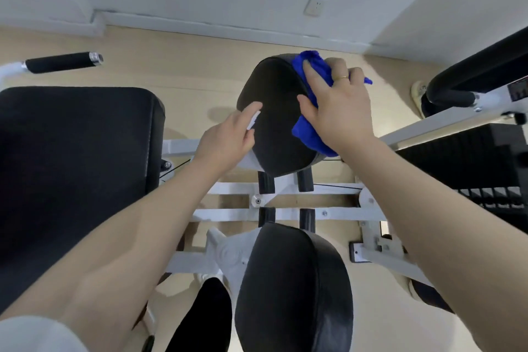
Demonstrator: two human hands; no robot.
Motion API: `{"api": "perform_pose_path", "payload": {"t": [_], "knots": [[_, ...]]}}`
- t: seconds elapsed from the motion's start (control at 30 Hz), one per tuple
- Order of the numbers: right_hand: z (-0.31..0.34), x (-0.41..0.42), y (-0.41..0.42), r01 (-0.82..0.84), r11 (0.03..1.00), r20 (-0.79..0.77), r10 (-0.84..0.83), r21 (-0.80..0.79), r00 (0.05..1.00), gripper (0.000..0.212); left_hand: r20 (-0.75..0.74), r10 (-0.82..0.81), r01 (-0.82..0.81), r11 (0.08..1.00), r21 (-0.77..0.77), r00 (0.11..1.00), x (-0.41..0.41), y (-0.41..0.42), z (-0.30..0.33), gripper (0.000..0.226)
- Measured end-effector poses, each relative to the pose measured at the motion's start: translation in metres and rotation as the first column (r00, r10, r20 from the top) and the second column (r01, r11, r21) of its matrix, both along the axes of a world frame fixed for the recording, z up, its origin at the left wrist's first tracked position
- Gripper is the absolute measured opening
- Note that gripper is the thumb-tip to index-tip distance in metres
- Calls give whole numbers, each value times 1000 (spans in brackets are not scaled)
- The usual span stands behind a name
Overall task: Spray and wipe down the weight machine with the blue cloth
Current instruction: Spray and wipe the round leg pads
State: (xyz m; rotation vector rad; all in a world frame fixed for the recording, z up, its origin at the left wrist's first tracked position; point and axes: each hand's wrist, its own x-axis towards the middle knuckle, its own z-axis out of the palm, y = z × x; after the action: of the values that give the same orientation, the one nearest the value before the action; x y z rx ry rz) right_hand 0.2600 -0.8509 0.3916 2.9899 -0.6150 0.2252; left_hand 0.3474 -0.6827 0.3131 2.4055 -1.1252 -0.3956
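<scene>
The weight machine has a white frame [285, 188] and black pads. My right hand [340, 111] presses the bunched blue cloth [308, 134] against the right side of the far oval black pad [274, 111]. Its outer fingers curl over the cloth and the index finger lies straight. My left hand [225, 140] is at the pad's left edge and grips a small white object [254, 120]. This looks like the head of a spray bottle, and the hand hides most of it. A second oval pad [294, 288] sits nearer to me.
A large black seat pad [74, 168] fills the left, with a black foam handle [60, 62] above it. The black weight stack [468, 163] and a padded bar [480, 71] stand at the right. Beige floor and a white wall with a socket [314, 5] lie beyond.
</scene>
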Motion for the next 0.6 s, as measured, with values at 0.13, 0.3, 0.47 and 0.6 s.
{"api": "perform_pose_path", "payload": {"t": [0.13,0.3,0.47,0.6], "knots": [[-2,17,-26,-184,979,57,190,-90,980,44,365,-135,143,990,6,921,11,-10,5,51],[-8,33,-35,-302,953,91,301,-10,949,39,611,-148,91,988,124,777,27,-13,1,69],[-11,31,-38,-299,953,157,302,-43,940,38,595,-206,147,978,147,777,28,-1,-5,67],[-18,21,-35,-248,968,216,253,-48,943,37,598,-317,220,948,232,736,13,-2,-16,69]]}}
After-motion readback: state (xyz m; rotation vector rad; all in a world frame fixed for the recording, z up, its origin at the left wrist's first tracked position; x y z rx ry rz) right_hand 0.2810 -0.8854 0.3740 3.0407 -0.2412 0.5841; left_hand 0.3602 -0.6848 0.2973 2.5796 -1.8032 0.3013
